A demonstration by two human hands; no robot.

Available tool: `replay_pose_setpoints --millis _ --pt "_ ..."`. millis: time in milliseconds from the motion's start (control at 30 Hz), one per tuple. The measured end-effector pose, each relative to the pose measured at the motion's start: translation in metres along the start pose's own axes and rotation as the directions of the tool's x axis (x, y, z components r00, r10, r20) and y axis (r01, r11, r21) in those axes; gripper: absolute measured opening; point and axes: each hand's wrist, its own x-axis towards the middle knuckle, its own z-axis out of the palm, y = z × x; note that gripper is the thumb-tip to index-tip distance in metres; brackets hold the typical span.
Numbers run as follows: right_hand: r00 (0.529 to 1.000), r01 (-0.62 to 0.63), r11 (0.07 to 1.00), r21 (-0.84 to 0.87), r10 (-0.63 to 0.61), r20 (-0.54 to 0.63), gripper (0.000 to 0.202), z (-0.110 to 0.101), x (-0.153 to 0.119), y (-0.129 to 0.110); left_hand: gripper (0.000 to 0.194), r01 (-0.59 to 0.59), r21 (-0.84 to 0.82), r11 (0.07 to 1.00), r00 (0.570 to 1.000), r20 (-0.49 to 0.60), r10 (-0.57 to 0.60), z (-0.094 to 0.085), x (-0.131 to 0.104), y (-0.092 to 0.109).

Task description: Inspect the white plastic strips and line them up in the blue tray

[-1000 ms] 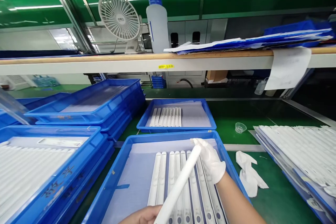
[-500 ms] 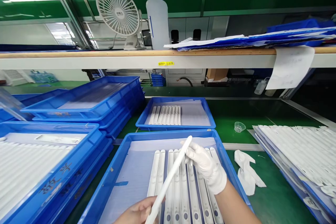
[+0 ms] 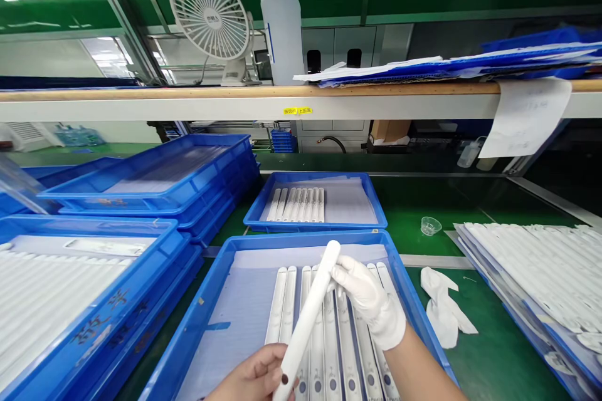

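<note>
A long white plastic strip (image 3: 308,316) with a rounded end and a small dark hole near its lower end is held aslant between both hands. My left hand (image 3: 258,376), bare, grips it low down. My right hand (image 3: 369,297), in a white glove, pinches it close to the top. Below lies a blue tray (image 3: 221,282) lined with pale sheet, where several similar white strips (image 3: 332,344) lie side by side. The gloved hand hides the upper parts of some of them.
A smaller blue tray (image 3: 379,213) with several short strips stands behind. Stacked blue trays (image 3: 155,232) rise at left. On the right are a pile of white strips (image 3: 527,269), a crumpled white cloth (image 3: 442,313) and a clear cup (image 3: 430,225). A shelf (image 3: 211,103) crosses above.
The held strip has been turned about its length, so its broad face and the dark hole now show instead of its narrow edge. Both hands keep their grip in nearly the same place.
</note>
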Motion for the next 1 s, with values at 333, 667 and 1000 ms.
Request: replay_pose_setpoints --millis 333,667,1000 --pt "1.000 0.013 1.000 -0.024 -0.012 0.021 0.021 0.004 -0.002 -0.010 0.037 -0.156 0.283 0.946 0.987 0.017 0.158 -0.020 0.003 0.000" --pt "0.987 -0.021 1.000 -0.010 0.019 -0.159 0.029 0.000 -0.001 0.004 0.050 -0.323 0.599 0.733 0.938 0.099 0.332 -0.018 0.002 -0.009" --pt "0.940 -0.053 0.996 0.072 0.074 -0.334 0.032 -0.007 -0.001 0.013 0.072 -0.272 0.605 0.748 0.960 0.220 0.171 -0.002 -0.004 -0.007"
